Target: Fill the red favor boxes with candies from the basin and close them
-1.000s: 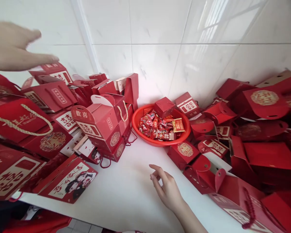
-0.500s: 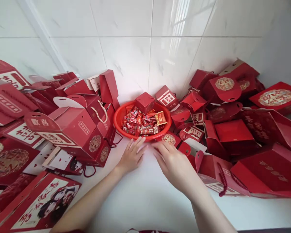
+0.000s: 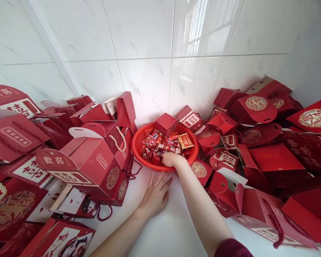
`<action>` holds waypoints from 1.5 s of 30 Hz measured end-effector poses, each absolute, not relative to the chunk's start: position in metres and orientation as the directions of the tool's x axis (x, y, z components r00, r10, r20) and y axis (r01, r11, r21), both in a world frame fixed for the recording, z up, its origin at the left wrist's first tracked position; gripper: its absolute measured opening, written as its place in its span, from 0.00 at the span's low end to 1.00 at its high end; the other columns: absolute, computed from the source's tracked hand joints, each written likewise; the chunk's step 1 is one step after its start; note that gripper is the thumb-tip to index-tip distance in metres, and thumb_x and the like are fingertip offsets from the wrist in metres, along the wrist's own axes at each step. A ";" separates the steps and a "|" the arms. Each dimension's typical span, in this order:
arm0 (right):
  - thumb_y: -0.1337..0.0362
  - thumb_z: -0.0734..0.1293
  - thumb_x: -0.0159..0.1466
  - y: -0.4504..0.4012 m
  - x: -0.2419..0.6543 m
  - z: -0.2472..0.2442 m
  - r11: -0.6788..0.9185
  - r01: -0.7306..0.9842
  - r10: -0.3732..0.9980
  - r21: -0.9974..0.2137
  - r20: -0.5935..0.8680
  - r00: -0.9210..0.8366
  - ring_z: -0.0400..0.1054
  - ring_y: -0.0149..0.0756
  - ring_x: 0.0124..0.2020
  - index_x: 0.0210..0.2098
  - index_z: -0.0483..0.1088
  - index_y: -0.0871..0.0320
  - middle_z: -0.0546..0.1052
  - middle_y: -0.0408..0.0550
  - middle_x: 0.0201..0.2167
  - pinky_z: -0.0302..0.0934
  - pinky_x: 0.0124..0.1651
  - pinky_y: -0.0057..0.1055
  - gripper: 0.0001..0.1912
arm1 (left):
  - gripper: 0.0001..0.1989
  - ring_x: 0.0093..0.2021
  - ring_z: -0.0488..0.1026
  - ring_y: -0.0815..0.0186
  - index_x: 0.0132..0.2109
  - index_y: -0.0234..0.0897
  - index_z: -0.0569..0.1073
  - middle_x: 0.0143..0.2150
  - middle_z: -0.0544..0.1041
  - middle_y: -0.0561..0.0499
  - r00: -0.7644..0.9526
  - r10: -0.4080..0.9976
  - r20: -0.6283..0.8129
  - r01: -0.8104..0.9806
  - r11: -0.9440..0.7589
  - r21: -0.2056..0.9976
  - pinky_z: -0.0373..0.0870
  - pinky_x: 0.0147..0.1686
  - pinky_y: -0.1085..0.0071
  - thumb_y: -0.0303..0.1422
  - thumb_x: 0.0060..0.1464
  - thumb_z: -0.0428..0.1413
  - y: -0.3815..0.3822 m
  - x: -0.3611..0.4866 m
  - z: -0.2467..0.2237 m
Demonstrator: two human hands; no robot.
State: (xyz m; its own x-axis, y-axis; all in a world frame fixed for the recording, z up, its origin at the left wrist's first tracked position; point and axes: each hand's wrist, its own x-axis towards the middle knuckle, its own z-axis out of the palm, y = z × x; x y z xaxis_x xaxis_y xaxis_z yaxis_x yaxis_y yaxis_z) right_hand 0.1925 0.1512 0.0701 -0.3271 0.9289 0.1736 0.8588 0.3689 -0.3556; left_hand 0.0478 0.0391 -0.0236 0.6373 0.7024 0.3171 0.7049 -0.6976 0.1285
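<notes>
Sweets [image 3: 153, 138] in red basin [image 3: 149, 165] on counter [image 3: 173, 228]; right hand [image 3: 171, 159] among them, fingers curled, can't tell hold. Left hand [image 3: 155, 197] loosely spread near rim, seemingly empty. Pinch lightly, clear of small box [image 3: 166, 124].

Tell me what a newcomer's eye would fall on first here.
Probably the bright red plastic basin of wrapped candies in the middle, near the tiled wall, with the right hand reaching into its front. Next, likely the red gift boxes crowding both sides of the white table. The left hand lies spread just in front of the basin.
</notes>
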 end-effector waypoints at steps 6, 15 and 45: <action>0.67 0.60 0.69 0.151 0.206 0.088 0.030 0.944 0.998 -0.328 -0.049 -0.049 0.67 0.53 0.56 0.52 0.70 0.63 0.72 0.63 0.55 0.62 0.55 0.51 0.14 | 0.33 0.72 0.51 0.53 0.71 0.41 0.51 0.72 0.57 0.49 0.641 0.727 0.245 0.705 -0.684 0.185 0.50 0.69 0.41 0.25 0.61 0.47 0.041 0.049 -0.023; 0.56 0.73 0.58 0.227 0.225 0.156 -0.070 0.929 0.985 -0.364 0.121 0.122 0.43 0.57 0.69 0.69 0.45 0.61 0.52 0.66 0.68 0.51 0.64 0.52 0.48 | 0.30 0.73 0.49 0.55 0.71 0.43 0.50 0.73 0.54 0.49 0.653 0.727 0.214 0.700 -0.687 0.195 0.41 0.70 0.40 0.32 0.65 0.46 0.041 0.049 -0.023; 0.47 0.56 0.69 -0.003 0.228 0.023 0.019 0.373 0.964 -0.928 -0.082 -0.252 0.74 0.37 0.23 0.37 0.72 0.60 0.78 0.50 0.25 0.69 0.26 0.32 0.24 | 0.18 0.33 0.73 0.66 0.57 0.39 0.71 0.35 0.76 0.52 -0.002 0.886 0.464 0.735 -0.314 0.601 0.69 0.37 0.72 0.37 0.62 0.54 -0.027 0.010 0.085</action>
State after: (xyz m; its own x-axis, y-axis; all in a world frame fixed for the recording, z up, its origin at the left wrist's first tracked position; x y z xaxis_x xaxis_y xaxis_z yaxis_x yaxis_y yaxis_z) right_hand 0.2276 -0.0027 0.0226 -0.2522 0.9642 -0.0817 0.3732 0.0190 -0.9276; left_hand 0.0101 -0.0270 0.0851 -0.0019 0.8857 0.4642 0.7350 -0.3136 0.6012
